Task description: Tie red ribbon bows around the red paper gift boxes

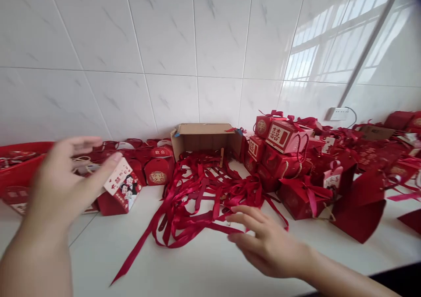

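Note:
My left hand is raised at the left with thumb and fingers apart and nothing between them. Just beyond its thumb sits a red box with a white printed side. At the centre right, my right hand hovers by the lower edge of a heap of red ribbons. Its fingers are slightly curled and parted, with nothing visibly held. One ribbon's loose end trails toward the front left. The ribbons spill from an open cardboard box lying against the wall.
Stacked red gift boxes with bows stand right of the ribbons, and an open red box lies farther right. More red boxes line the wall. A red basket is at the far left. A socket is on the tiled wall.

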Tool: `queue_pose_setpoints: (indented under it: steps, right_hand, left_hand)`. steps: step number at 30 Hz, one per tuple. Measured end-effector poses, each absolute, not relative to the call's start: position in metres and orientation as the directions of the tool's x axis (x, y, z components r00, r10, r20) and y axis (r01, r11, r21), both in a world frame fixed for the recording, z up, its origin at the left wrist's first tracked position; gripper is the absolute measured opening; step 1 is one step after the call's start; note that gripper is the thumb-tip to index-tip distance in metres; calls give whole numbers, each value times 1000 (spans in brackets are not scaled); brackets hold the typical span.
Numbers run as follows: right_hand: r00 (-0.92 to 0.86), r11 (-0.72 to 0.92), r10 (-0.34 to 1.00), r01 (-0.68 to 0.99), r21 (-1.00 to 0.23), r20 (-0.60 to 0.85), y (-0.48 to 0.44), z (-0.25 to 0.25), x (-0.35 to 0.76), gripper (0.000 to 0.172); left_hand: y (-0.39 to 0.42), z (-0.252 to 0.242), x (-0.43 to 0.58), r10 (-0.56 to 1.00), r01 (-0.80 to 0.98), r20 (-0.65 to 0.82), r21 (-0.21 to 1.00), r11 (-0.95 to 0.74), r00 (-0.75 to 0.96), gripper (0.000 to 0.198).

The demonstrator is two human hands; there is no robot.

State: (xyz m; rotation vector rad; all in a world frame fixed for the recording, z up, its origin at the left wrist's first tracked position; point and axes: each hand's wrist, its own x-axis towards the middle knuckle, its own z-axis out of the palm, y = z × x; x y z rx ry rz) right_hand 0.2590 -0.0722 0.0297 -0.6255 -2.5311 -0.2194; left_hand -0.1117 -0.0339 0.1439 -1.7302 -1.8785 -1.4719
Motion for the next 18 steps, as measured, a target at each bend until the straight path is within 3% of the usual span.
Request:
queue_pose_setpoints:
  steps: [2, 4, 7, 10, 14, 18]
  right_hand:
    - [-839, 910, 404, 409, -68, 363, -65, 8, 243, 33]
    - [-885, 920, 387, 351, -177, 257, -61, -6, 233, 40]
    - [-929, 934, 308, 253, -254, 204, -60, -16, 218, 52]
    - [-953, 961, 205, 153, -229, 224, -60, -20, 192, 51]
    - [-971, 992, 51, 22, -124, 233, -60, -28, 141, 46]
    - [-970, 992, -100, -114, -53, 221, -58, -37, 87, 43]
  left_hand:
    - [-30, 131, -128, 692, 909, 618, 391, 143, -374, 60]
    - [-26, 114, -142, 761, 917, 517, 281, 282, -393, 69]
    - [-23, 88, -157, 741, 861, 466, 408, 305, -483, 75]
    - [-24, 71, -162, 696, 789, 452, 547, 278, -558, 57]
    - [-28, 63, -162, 674, 783, 474, 563, 264, -567, 30]
    - [-39, 65, -162, 677, 800, 479, 528, 286, -558, 26]
